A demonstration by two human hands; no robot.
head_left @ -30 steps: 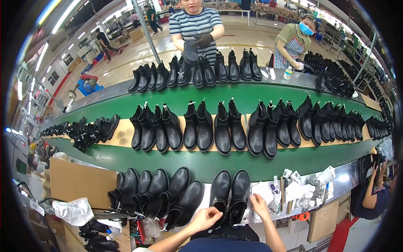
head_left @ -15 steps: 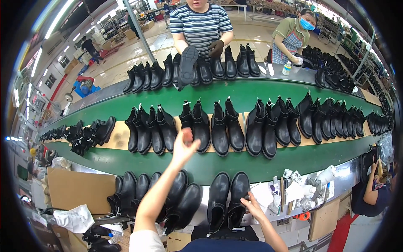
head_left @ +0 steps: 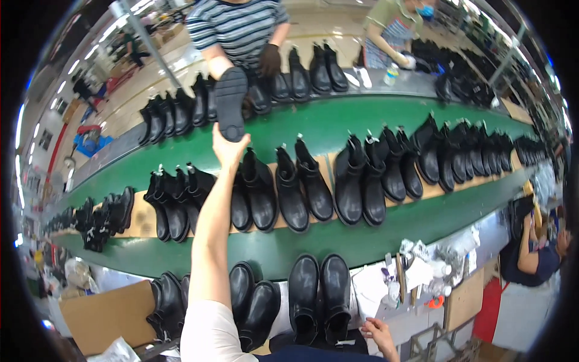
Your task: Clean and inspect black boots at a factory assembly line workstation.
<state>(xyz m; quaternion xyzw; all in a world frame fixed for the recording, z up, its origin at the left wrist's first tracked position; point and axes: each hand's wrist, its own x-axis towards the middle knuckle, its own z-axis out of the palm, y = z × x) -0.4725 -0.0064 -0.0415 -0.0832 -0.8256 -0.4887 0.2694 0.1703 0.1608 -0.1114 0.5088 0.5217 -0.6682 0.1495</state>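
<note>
My left arm stretches across the green belt. At its end, my left hand [head_left: 230, 149] is closed around the heel end of a black boot [head_left: 231, 99], whose ridged sole faces me. A person in a striped top across the belt reaches to the same boot; their grip is hidden behind it. Close to me, a pair of black ankle boots stands side by side, a left boot [head_left: 303, 295] and a right boot [head_left: 335, 295], toes pointing away. My right hand [head_left: 377, 333] is just right of that pair, apart from it, fingers loosely bent and holding nothing.
Rows of black boots [head_left: 294, 193] line the green belt [head_left: 265, 134]. More stand on the far ledge and left of my pair. At right lie white papers [head_left: 369, 289], bottles and an orange tape roll [head_left: 435, 301]. A cardboard sheet [head_left: 108, 315] lies at left.
My left hand has reached farther across the belt and taken hold of the boot held out by the person opposite. My right hand has left the near boot. The view has tilted.
</note>
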